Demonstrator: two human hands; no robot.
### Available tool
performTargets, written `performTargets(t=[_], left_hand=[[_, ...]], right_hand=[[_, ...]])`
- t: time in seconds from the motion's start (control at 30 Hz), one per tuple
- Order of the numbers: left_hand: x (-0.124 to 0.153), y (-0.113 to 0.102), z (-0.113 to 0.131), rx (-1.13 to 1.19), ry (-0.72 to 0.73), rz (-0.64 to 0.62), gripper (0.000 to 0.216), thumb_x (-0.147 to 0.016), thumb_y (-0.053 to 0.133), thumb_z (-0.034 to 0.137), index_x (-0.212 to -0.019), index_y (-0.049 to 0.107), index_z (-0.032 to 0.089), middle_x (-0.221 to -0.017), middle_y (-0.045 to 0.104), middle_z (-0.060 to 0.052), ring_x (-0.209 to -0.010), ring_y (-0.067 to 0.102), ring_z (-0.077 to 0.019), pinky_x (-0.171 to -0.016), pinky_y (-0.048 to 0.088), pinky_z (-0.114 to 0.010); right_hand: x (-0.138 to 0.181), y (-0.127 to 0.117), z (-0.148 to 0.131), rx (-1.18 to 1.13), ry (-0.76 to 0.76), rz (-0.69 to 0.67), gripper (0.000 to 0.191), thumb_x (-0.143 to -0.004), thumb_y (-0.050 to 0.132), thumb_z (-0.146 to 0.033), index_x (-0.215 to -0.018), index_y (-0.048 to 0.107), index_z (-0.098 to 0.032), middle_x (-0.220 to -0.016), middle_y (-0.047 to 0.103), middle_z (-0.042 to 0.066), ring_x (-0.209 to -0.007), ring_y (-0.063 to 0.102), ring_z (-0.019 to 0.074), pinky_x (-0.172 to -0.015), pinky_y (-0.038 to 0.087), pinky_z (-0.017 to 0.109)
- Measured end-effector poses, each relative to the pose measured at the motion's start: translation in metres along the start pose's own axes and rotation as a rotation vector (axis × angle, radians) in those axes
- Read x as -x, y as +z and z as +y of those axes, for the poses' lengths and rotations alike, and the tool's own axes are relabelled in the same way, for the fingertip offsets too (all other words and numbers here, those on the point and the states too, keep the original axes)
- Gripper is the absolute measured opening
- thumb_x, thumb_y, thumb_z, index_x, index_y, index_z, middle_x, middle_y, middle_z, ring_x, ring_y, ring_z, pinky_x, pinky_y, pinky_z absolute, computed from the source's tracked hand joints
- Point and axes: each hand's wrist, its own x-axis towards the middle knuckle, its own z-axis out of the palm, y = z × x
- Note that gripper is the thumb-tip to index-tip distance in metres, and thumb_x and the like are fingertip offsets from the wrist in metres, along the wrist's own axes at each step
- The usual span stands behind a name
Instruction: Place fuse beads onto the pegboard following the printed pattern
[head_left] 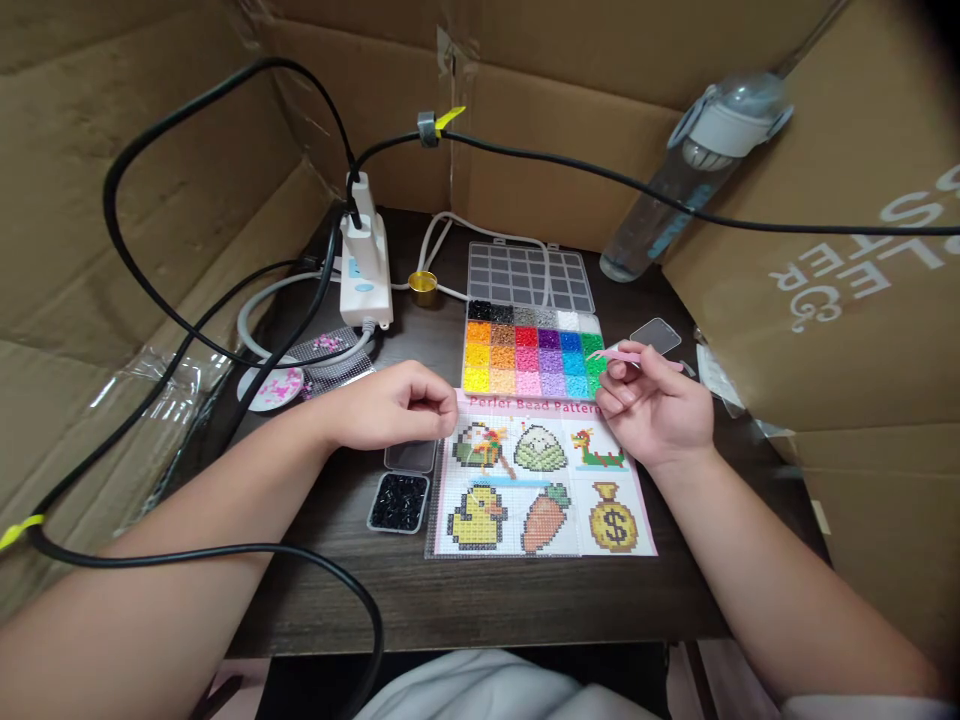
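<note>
Pink tweezers point(626, 356) are held by my right hand point(660, 400), their tips pointing left over the green beads at the bead box's right edge. My left hand point(405, 405) is curled closed by the left edge of the pattern sheet point(551, 475); what its fingers hold, if anything, is hidden. The sheet shows a duck, a carrot, a money bag and other designs, with loose beads on the upper left one. Behind it lies the open bead box point(534, 350), sorted by colour. A small tub of black beads point(399, 502) sits below my left hand.
A white power strip point(365, 270) stands at the back left, with black cables point(225, 340) looping across the view. Near it are a gold cup point(423, 288) and a white dish of pink beads point(271, 388). A bottle point(682, 180) leans against the right cardboard wall point(847, 280).
</note>
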Motion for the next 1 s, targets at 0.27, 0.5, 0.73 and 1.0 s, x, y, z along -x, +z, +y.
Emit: performTargets(t=[0.27, 0.5, 0.73, 1.0], left_hand=[[0.000, 0.001, -0.002, 0.017, -0.022, 0.006, 0.023, -0.082, 0.067, 0.033, -0.069, 0.064, 0.014, -0.062, 0.053, 0.001, -0.058, 0.044, -0.0098, -0.054, 0.037, -0.021], [0.001, 0.001, -0.002, 0.038, -0.040, -0.004, 0.023, -0.082, 0.068, 0.034, -0.069, 0.063, 0.014, -0.061, 0.053, 0.001, -0.055, 0.045, -0.0099, -0.052, 0.036, -0.021], [0.002, 0.002, -0.002, 0.032, -0.009, 0.009, 0.023, -0.081, 0.067, 0.034, -0.069, 0.063, 0.014, -0.063, 0.054, 0.002, -0.059, 0.045, -0.0101, -0.055, 0.037, -0.020], [0.002, 0.003, -0.002, 0.025, -0.015, 0.019, 0.022, -0.080, 0.067, 0.033, -0.069, 0.063, 0.014, -0.064, 0.053, 0.002, -0.059, 0.043, -0.0098, -0.054, 0.035, -0.021]], right_hand=[[-0.002, -0.007, 0.003, 0.057, -0.080, -0.074, 0.018, -0.084, 0.076, -0.044, -0.091, 0.070, -0.028, -0.071, 0.061, -0.003, -0.045, 0.040, 0.0088, -0.043, 0.036, 0.026], [0.000, -0.002, 0.004, 0.043, -0.050, -0.010, 0.019, -0.077, 0.080, -0.039, -0.089, 0.071, -0.027, -0.071, 0.062, -0.002, -0.045, 0.038, 0.0084, -0.041, 0.037, 0.025], [0.005, 0.009, 0.012, 0.165, -0.164, 0.005, 0.023, -0.082, 0.080, -0.039, -0.091, 0.071, -0.021, -0.071, 0.067, -0.001, -0.044, 0.050, 0.0090, -0.044, 0.048, 0.027], [0.032, 0.028, 0.013, 0.444, -0.258, -0.046, 0.015, -0.085, 0.078, -0.035, -0.088, 0.079, -0.020, -0.068, 0.073, 0.004, -0.056, 0.065, 0.0154, -0.051, 0.057, 0.029]])
